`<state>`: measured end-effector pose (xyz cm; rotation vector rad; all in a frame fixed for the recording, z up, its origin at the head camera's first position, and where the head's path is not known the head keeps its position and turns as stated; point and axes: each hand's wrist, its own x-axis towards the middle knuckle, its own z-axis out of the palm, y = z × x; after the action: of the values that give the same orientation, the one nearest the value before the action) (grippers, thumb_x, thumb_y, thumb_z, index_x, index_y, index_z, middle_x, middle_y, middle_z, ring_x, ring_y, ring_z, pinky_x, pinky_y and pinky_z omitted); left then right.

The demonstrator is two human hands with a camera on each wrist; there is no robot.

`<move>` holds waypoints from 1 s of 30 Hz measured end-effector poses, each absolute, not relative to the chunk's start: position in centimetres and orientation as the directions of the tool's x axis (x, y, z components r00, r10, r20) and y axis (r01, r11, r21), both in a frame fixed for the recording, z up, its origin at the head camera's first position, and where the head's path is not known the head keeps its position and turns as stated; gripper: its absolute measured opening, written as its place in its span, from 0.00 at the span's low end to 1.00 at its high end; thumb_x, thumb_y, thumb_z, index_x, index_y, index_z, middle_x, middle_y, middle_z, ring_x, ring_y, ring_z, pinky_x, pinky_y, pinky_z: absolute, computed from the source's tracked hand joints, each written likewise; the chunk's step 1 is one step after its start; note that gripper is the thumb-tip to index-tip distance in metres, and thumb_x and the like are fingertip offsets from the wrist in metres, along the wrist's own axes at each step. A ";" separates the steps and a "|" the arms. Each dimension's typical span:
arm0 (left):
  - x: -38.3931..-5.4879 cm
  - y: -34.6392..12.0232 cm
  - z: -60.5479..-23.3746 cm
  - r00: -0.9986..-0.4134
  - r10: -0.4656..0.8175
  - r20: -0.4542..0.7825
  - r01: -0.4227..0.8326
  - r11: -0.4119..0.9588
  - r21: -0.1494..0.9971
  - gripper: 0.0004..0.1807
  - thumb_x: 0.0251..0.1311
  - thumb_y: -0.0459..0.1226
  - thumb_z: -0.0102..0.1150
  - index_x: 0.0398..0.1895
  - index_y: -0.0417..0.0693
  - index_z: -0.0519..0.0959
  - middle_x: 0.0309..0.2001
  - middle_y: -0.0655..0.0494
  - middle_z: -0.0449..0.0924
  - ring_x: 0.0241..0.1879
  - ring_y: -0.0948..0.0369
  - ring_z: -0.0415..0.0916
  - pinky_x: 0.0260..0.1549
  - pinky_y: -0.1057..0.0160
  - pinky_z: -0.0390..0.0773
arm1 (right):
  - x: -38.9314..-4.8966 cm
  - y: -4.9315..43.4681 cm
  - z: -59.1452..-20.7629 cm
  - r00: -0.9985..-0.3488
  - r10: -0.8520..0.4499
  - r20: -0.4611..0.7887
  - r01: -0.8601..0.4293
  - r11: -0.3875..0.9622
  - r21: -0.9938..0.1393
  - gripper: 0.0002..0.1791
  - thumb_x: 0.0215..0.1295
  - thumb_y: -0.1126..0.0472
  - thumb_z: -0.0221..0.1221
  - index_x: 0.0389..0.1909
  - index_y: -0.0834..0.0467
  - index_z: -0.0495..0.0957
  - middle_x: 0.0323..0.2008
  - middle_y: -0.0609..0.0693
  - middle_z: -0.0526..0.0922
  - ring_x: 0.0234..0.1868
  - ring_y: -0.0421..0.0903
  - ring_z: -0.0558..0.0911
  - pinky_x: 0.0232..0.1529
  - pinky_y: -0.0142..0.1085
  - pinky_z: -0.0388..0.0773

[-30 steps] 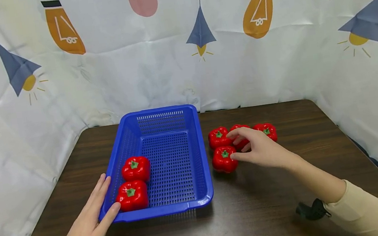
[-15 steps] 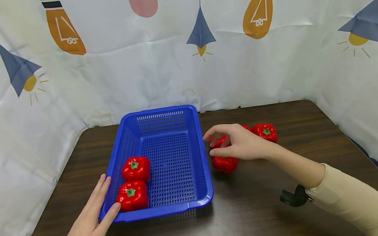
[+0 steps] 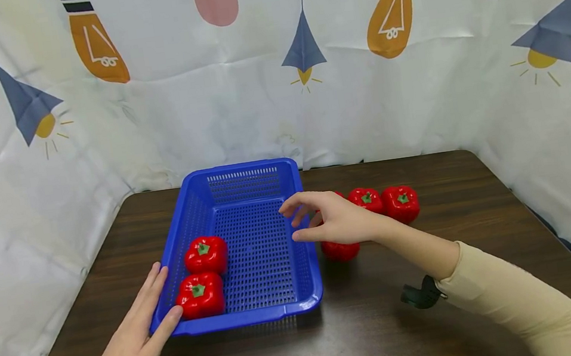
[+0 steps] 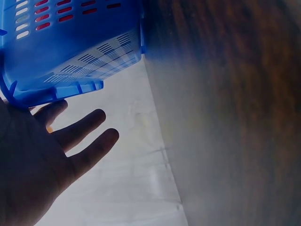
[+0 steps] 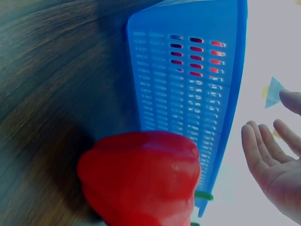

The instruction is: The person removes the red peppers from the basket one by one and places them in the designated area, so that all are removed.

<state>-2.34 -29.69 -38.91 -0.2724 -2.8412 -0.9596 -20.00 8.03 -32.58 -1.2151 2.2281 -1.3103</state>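
A blue plastic basket (image 3: 252, 236) with slotted walls stands on the table. Inside its left side lie two red bell peppers, a rear one (image 3: 206, 256) and a front one (image 3: 200, 295). My left hand (image 3: 128, 343) rests at the basket's front left corner, thumb over the rim and fingers extended along the outside. Over the right rim hovers my right hand (image 3: 337, 219), fingers loosely bent; the right wrist view shows nothing in its palm (image 5: 282, 183). Several more red peppers (image 3: 401, 203) sit right of the basket, two of them partly covered by this hand.
The dark wooden table (image 3: 405, 343) ends at the back against a white curtain (image 3: 233, 112) printed with lamps and bulbs. A dark green device (image 3: 421, 294) is strapped at the right sleeve's cuff. One pepper (image 5: 141, 179) sits close to the right wrist camera.
My right hand has moved left from above the loose peppers to over the basket's right rim, with nothing in it. The left hand, basket and peppers stay where they were.
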 end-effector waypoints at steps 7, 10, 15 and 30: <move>-2.3 -29.6 -38.8 -0.976 0.128 0.177 0.208 0.787 0.581 0.41 0.76 0.44 0.55 0.85 0.59 0.47 0.83 0.53 0.39 0.79 0.41 0.43 0.69 0.34 0.49 | -20.4 6.4 -33.2 -0.591 -0.794 0.143 -0.516 0.237 -0.823 0.25 0.67 0.60 0.68 0.63 0.55 0.75 0.60 0.46 0.79 0.55 0.45 0.82 0.50 0.39 0.84; -2.3 -29.7 -38.7 -0.977 0.127 0.174 0.206 0.786 0.582 0.41 0.76 0.44 0.55 0.85 0.59 0.47 0.83 0.53 0.39 0.79 0.41 0.43 0.69 0.32 0.49 | -20.4 5.5 -33.6 -0.581 -0.804 0.126 -0.518 0.246 -0.819 0.26 0.67 0.60 0.68 0.65 0.55 0.74 0.61 0.46 0.78 0.56 0.45 0.81 0.50 0.39 0.84; -2.3 -29.6 -38.7 -0.977 0.126 0.170 0.203 0.786 0.584 0.41 0.76 0.44 0.55 0.85 0.59 0.46 0.83 0.53 0.39 0.79 0.40 0.43 0.67 0.29 0.49 | -20.3 3.7 -34.2 -0.573 -0.814 0.093 -0.535 0.285 -0.795 0.29 0.68 0.59 0.68 0.67 0.56 0.71 0.64 0.48 0.76 0.60 0.43 0.77 0.53 0.39 0.83; -2.4 -29.7 -38.7 -0.980 0.123 0.158 0.193 0.791 0.581 0.41 0.77 0.45 0.54 0.85 0.59 0.45 0.83 0.52 0.38 0.79 0.39 0.42 0.64 0.25 0.52 | -19.9 -0.3 -35.6 -0.458 -0.887 0.067 -0.663 0.290 -0.690 0.34 0.68 0.55 0.67 0.72 0.58 0.67 0.68 0.51 0.72 0.66 0.42 0.72 0.55 0.32 0.79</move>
<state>-2.37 -29.69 -38.75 -0.2532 -2.8664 -0.9485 -19.90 -0.27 -35.64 -1.4036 2.2356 -0.9503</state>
